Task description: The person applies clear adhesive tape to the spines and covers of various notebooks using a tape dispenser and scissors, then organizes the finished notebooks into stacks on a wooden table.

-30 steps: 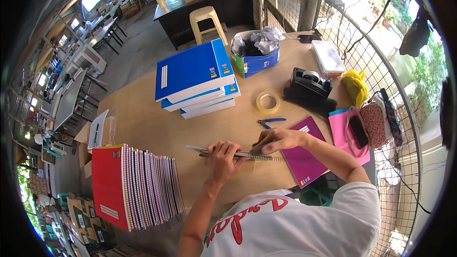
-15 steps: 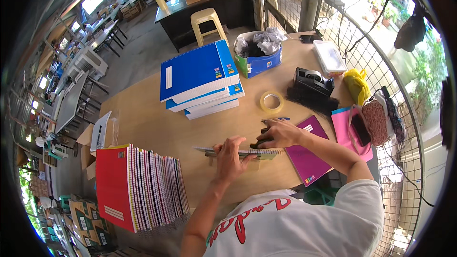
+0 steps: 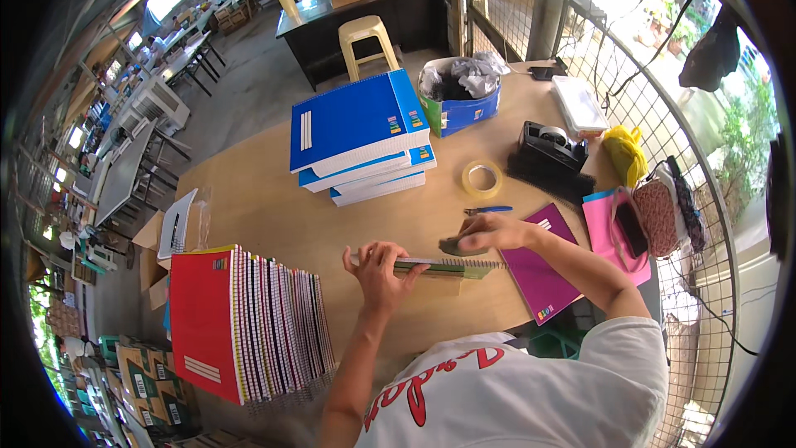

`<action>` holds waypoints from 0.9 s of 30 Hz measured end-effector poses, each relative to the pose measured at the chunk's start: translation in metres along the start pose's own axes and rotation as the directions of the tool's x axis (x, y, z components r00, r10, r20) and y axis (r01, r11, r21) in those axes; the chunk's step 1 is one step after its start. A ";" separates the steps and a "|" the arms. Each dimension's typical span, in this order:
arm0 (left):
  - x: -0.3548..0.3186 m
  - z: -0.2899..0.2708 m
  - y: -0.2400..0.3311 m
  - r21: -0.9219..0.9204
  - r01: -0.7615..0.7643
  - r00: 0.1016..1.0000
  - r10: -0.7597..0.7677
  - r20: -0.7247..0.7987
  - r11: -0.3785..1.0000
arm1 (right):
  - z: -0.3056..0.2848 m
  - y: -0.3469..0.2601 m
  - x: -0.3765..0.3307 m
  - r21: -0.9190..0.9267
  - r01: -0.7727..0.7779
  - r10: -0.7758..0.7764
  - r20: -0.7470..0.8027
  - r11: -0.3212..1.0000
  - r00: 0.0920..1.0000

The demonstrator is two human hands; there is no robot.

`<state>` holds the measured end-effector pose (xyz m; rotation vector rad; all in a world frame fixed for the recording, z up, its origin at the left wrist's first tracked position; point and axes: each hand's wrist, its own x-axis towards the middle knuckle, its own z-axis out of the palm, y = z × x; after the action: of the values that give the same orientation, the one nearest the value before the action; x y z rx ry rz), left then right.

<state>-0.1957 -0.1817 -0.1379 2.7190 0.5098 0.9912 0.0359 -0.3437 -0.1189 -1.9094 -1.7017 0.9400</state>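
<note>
Green spiral notebook (image 3: 444, 266), edge-on, left hand (image 3: 380, 270) gripping, right hand (image 3: 487, 233) pinching

A green spiral-bound notebook (image 3: 444, 266) stands on edge, spine rightward, near the tabletop's (image 3: 265, 207) near edge, between both hands.

A stack of blue notebooks (image 3: 361, 137) sits at the centre of a wooden table (image 3: 249, 199), with a row of upright spiral notebooks (image 3: 249, 328) fronted by a red cover at lower left. A roll of clear tape (image 3: 482, 178), a black tape dispenser (image 3: 549, 149) and a blue bin (image 3: 460, 104) stand toward the upper right; a yellow plastic stool (image 3: 369, 37) is beyond.
</note>
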 end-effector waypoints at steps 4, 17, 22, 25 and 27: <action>-0.004 0.004 -0.003 -0.078 0.030 0.999 -0.028 0.030 0.996 | 0.001 -0.011 -0.001 0.235 0.104 -0.100 -0.028 0.966 0.995; 0.002 0.005 -0.006 -0.048 -0.015 0.999 0.017 0.046 0.999 | 0.004 0.003 0.012 0.106 0.170 -0.166 -0.050 0.980 0.985; -0.001 0.004 -0.016 -0.152 0.116 0.983 -0.135 -0.122 0.982 | 0.006 -0.015 0.010 0.281 0.078 -0.075 -0.024 0.956 0.997; -0.007 0.009 -0.024 -0.298 0.118 0.986 -0.147 -0.076 0.947 | 0.007 -0.012 0.015 0.215 -0.062 0.060 0.012 0.975 0.998; -0.004 0.012 -0.026 -0.295 0.102 0.987 -0.134 -0.090 0.950 | 0.015 0.008 0.018 0.522 -0.077 0.104 -0.023 0.850 0.994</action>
<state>-0.1975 -0.1604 -0.1572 2.3579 0.4960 1.0930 0.0317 -0.3290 -0.1386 -1.6328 -1.1692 1.2285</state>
